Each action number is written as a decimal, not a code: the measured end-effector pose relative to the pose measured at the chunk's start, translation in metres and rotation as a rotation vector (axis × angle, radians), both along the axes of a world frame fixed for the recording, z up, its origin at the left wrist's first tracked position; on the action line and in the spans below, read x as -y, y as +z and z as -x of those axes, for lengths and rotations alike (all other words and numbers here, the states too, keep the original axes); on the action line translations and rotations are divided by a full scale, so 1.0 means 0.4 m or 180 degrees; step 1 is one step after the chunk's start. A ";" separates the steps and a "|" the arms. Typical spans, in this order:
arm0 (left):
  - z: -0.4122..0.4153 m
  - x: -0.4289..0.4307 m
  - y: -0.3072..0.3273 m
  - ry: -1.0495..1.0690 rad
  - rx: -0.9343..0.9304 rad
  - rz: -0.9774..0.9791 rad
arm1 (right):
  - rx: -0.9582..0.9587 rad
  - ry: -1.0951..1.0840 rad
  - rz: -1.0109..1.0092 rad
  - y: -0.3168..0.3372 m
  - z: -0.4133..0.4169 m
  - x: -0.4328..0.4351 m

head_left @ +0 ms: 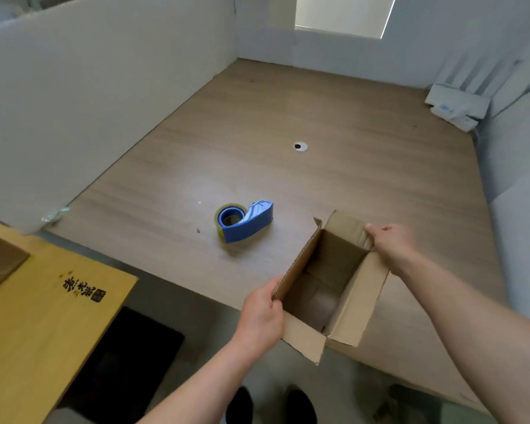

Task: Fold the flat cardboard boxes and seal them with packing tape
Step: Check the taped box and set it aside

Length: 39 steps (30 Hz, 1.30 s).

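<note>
A small brown cardboard box stands opened into a tube at the near edge of the wooden table, its top flaps up and its inside visible. My left hand grips the box's near left corner. My right hand holds the far right flap, fingers curled over its edge. A blue tape dispenser with a roll of clear packing tape lies on the table, to the left of the box and apart from both hands.
White partition walls close the table on the left, back and right. A cable hole sits mid-table. White packets lie in the far right corner. A yellow carton stands on the floor at left. Shoes show below.
</note>
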<state>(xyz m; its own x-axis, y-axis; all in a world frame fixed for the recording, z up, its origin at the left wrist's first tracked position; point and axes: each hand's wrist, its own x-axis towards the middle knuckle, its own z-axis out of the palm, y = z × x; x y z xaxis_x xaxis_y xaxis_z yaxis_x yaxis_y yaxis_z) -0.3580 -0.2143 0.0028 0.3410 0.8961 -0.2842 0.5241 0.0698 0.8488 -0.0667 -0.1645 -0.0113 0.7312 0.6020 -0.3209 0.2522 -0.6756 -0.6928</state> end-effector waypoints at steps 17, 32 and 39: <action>-0.114 0.083 0.001 0.0571 0.0348 0.0235 | -0.1417 0.1519 -0.1958 0.018 0.204 0.370; -0.051 0.174 0.036 0.1565 0.0443 -0.0148 | -0.0736 0.1602 -0.1491 0.074 0.315 0.390; 0.145 0.259 0.084 0.2224 0.0336 -0.0376 | -0.0810 0.2333 -0.1588 0.105 0.498 0.395</action>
<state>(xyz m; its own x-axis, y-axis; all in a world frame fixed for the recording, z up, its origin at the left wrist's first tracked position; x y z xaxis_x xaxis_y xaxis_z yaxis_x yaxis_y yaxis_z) -0.4158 -0.3181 0.0366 -0.3036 0.9377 -0.1690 0.3050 0.2637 0.9151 -0.2659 -0.3225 0.0306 0.0556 0.9985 0.0013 0.2992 -0.0154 -0.9541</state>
